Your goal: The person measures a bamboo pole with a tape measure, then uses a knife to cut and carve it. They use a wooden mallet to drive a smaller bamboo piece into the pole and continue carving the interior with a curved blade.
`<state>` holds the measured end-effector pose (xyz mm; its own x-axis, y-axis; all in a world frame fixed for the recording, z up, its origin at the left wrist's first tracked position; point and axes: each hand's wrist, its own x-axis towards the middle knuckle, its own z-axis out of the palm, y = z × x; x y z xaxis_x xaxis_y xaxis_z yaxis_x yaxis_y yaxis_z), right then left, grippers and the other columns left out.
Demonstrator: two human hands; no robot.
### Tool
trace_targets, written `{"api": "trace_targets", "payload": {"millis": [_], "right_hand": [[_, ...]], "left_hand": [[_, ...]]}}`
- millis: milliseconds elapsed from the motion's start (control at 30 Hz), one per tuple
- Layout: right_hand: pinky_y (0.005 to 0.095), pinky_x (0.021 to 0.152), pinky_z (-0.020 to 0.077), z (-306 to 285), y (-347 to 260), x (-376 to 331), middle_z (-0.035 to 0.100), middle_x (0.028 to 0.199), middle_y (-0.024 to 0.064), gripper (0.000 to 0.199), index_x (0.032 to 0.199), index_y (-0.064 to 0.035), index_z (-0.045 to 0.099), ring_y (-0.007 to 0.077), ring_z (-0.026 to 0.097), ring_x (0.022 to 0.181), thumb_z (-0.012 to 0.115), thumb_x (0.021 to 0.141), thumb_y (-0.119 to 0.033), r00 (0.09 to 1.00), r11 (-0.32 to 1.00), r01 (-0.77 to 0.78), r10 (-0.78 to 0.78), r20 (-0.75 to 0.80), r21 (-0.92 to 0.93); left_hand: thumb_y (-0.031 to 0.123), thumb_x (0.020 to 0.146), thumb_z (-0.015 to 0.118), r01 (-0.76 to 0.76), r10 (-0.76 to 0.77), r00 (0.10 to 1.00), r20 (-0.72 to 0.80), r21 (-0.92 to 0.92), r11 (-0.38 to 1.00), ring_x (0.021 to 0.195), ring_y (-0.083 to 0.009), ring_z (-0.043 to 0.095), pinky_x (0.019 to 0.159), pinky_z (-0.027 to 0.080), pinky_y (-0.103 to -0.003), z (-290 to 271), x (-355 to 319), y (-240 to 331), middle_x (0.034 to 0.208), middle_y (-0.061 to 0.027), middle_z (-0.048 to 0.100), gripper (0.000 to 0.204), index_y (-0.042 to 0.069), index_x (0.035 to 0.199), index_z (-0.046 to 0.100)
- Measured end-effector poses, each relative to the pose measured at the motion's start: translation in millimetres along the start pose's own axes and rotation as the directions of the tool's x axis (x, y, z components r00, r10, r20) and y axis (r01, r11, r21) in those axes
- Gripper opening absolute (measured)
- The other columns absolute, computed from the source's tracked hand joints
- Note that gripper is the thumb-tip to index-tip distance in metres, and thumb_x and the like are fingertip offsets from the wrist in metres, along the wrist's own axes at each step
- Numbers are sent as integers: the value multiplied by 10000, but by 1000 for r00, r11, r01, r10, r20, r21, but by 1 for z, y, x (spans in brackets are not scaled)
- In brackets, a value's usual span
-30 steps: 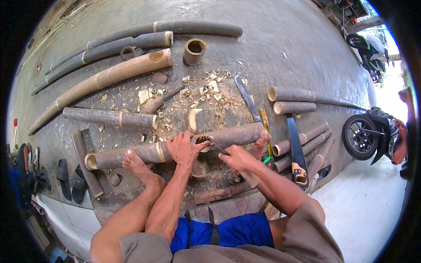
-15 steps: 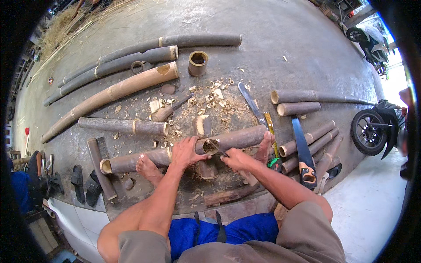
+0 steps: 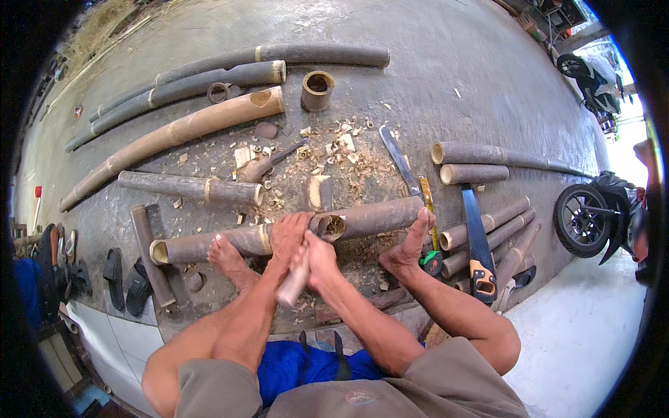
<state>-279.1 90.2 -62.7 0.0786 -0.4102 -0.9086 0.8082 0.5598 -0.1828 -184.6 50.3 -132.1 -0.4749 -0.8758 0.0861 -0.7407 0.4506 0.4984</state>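
A brown bamboo pole (image 3: 387, 217) lies crosswise in front of me, with a hole (image 3: 335, 226) cut into its upper side. My left hand (image 3: 288, 240) is wrapped over it just left of the hole. Close against that hand, my right hand (image 3: 321, 259) grips a wooden-handled tool (image 3: 294, 280). Its pale handle points down toward me and looks slightly blurred; the working end is hidden by my hands. My bare right foot (image 3: 417, 233) presses on the pole's right end, while my left foot (image 3: 228, 258) rests against its left part. A short bamboo block (image 3: 320, 194) sits beneath the pole.
Wood shavings (image 3: 348, 150) litter the floor beyond, around a mallet (image 3: 259, 168) and a long blade (image 3: 397, 157). Bamboo lengths (image 3: 181, 132) lie at far left. A handsaw (image 3: 479, 237), tape measure (image 3: 432, 262) and more bamboo (image 3: 488, 221) are on the right; sandals (image 3: 143, 289) at left.
My right hand has moved left from the hole's right side to beside my left hand, turning the tool so its handle now shows. My left hand stays on the pole.
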Motion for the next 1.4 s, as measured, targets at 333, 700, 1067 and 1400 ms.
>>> {"api": "trace_targets", "payload": {"millis": [333, 700, 1067, 1400], "right_hand": [[340, 451, 436, -54, -7, -16, 472, 630, -8, 316, 855, -128, 497, 156, 494, 500, 563, 1027, -385, 988, 999, 37, -33, 150, -25], [336, 530, 515, -73, -132, -68, 641, 833, 73, 413, 1305, -8, 561, 161, 596, 586, 610, 988, -269, 819, -99, 490, -288, 496, -866], [325, 614, 561, 61, -233, -83, 718, 928, 152, 595, 1239, -30, 625, 187, 677, 745, 553, 1002, -571, 661, 363, 746, -301, 688, -558], [274, 515, 433, 107, -140, 58, 600, 742, 15, 260, 900, -18, 625, 98, 542, 612, 692, 921, -269, 828, 329, 559, -175, 532, -761]], "left_hand": [[580, 621, 841, -20, 16, 999, 48, 89, 996, 1055, -263, 646, 884, 502, -431, 1, 1, 1, 1135, -65, 685, 811, 112, 1247, 626], [579, 860, 713, 175, -255, 957, -135, -433, 884, 1162, -336, 621, 1012, 455, -478, -33, 35, 44, 1178, -144, 692, 665, 90, 1303, 629], [808, 971, 233, 355, -467, 858, 211, -902, 245, 555, -153, 478, 534, 386, -344, -91, 134, 87, 596, -34, 506, 921, 10, 731, 623], [848, 924, 245, 358, -678, 601, 423, -901, -244, 480, -165, 527, 464, 433, -314, -25, 86, 65, 568, -16, 493, 863, 60, 766, 558]]}}
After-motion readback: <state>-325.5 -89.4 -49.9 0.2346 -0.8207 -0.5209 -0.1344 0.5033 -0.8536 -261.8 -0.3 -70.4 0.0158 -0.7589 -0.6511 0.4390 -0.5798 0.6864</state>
